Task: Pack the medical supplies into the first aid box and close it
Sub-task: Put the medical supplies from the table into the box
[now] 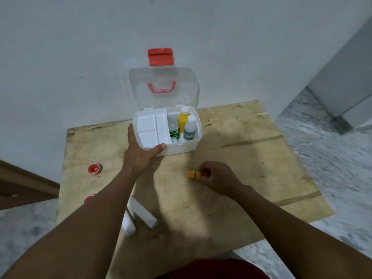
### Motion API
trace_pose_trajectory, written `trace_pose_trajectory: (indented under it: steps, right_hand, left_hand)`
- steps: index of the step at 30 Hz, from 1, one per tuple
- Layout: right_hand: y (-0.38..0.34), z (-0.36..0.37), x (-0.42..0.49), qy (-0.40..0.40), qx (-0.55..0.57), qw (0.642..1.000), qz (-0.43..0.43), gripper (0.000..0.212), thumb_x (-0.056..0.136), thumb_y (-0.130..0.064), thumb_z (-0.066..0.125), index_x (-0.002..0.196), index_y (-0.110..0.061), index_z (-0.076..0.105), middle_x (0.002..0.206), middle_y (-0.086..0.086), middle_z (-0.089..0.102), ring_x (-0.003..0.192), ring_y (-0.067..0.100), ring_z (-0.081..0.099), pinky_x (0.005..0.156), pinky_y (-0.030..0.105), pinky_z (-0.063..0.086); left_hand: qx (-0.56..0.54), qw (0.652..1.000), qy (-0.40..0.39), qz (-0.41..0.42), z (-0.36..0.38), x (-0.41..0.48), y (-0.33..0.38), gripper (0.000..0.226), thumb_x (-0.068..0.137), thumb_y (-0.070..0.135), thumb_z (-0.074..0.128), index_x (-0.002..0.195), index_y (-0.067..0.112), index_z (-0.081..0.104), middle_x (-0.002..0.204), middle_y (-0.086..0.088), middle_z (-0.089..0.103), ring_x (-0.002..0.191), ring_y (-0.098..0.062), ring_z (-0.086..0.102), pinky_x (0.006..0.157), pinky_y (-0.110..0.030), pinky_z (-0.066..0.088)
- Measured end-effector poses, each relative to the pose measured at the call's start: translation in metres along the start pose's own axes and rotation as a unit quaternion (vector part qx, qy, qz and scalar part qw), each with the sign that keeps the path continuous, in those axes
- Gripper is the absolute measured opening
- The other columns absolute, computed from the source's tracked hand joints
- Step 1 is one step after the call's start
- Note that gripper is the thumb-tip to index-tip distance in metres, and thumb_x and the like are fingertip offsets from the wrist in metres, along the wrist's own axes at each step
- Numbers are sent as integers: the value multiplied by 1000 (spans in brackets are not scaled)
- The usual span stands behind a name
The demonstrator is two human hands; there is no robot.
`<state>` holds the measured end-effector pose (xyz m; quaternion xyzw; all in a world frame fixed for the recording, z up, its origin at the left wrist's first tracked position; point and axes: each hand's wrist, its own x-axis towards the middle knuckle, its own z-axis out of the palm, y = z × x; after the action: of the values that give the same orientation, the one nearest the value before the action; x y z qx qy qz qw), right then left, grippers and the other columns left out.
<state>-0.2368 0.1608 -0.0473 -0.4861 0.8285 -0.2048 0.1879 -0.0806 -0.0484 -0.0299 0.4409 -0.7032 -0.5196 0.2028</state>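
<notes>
The white first aid box (181, 148) is sitting open, its clear lid (163, 93) standing upright. A yellow bottle (182, 120) and a white bottle (190, 128) are standing in its right side. Outside, a red tape roll (95, 169) is lying far left, two white packets (143, 212) are lying nearer, and the right hand (218, 176) is pinching a small yellow tube (192, 174).

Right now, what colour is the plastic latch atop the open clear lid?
The latch is red; head view.

The first aid box (181, 148) is coloured white, its lid (141, 87) clear — latch (160, 57) and handle (162, 87) red. A yellow bottle (182, 120) and a white bottle (189, 127), green-labelled, are seen; the small item (193, 174) is marked yellow and red.
</notes>
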Motion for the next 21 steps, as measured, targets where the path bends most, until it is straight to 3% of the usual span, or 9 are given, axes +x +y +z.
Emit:
trace_pose_trajectory:
  steps: [5,9,16,19,21]
  right_hand:
    - [-23,-27,4,59,119,989,-71,21,74,-18,72,94,-17,67,88,-3,71,79,10,66,74,26,54]
    - [-48,-56,20,125,208,967,-82,22,75,-11,75,92,-14,62,82,-2,70,75,12,67,71,27,57]
    - [-64,-67,52,238,214,946,-45,27,75,-11,75,98,-18,62,72,-8,62,63,13,63,64,18,52]
    - [-69,-64,60,267,191,944,-17,25,77,-10,74,97,-16,62,77,-7,64,69,15,65,68,25,56]
    - [-72,-58,63,275,175,945,-3,24,77,-10,75,97,-15,63,81,-3,68,72,16,66,72,31,59]
  left_hand:
    - [2,1000,2,-13,0,-1,4,115,64,44,88,151,37,13,145,7,42,127,-22,46,104,-48,44]
    - [6,1000,6,-3,1,-2,7,104,67,37,89,147,35,22,136,12,45,123,-18,47,96,-40,47]
    - [6,1000,5,0,-1,-1,5,106,61,49,87,144,40,24,134,14,48,121,-17,50,98,-49,50]
    - [17,1000,-2,1,-5,2,4,108,62,50,86,146,39,20,133,11,49,119,-20,51,98,-48,49]
    - [24,1000,3,4,-5,3,1,107,65,47,87,148,36,21,133,9,50,115,-18,51,94,-39,50]
